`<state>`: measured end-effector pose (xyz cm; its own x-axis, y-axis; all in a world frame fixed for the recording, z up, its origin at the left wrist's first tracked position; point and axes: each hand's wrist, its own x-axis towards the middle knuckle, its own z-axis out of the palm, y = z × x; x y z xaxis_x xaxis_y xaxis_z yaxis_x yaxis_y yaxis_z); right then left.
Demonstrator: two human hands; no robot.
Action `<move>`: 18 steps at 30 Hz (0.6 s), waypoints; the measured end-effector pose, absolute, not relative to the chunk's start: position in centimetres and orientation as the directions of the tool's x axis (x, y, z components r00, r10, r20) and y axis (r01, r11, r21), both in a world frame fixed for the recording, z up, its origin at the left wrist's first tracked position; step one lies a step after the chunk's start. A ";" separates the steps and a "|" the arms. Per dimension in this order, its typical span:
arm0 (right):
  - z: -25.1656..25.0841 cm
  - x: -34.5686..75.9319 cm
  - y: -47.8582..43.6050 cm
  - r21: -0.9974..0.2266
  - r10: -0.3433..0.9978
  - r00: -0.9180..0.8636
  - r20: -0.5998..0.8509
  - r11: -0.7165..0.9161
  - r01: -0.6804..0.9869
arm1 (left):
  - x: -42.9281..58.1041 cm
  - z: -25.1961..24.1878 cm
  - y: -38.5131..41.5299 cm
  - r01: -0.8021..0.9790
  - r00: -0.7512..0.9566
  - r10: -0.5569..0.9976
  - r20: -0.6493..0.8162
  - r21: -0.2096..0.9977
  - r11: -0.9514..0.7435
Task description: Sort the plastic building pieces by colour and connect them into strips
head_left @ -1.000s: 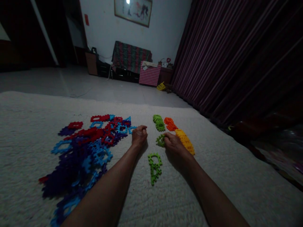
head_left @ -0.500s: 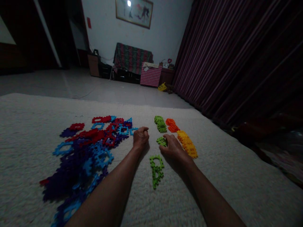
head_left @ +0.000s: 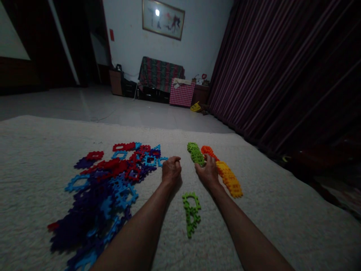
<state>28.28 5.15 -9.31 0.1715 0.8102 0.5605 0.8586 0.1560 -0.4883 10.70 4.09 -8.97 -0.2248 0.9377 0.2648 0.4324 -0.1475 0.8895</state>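
Observation:
My right hand [head_left: 208, 173] has its thumb and fingers around the near end of a row of overlapping green toothed plastic building pieces [head_left: 195, 152], gripping the piece there. Closed, my left hand [head_left: 171, 172] rests on the mat just right of the mixed pile; whether its curled fingers hold anything is hidden. Close by its knuckles lies a light blue frame piece [head_left: 162, 162]. Between my forearms are several loose green pieces [head_left: 191, 210], square and triangular, touching one another.
On the left spreads a heap of dark purple [head_left: 84, 210], red [head_left: 113, 165] and light blue pieces [head_left: 125, 195]. Orange pieces [head_left: 208, 151] and a row of yellow pieces [head_left: 229, 178] lie on the right. All rest on a pale mat [head_left: 270, 210]; purple curtains [head_left: 254, 75] hang beyond.
My right hand has moved forward with a green piece to the near end of the green row. The left hand stays by the pile. The view has tilted up slightly.

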 end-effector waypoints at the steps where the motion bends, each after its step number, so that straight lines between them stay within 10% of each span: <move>1: -9.4 28.3 5.2 -0.484 0.811 0.170 0.560 0.154 0.861 | 10.7 -9.0 4.1 0.433 -0.225 0.938 0.265 0.889 -0.147; 18: -9.2 28.1 4.2 -0.492 0.766 0.209 0.608 0.157 0.856 | 10.6 -8.8 4.1 0.482 -0.224 0.925 0.307 0.860 -0.169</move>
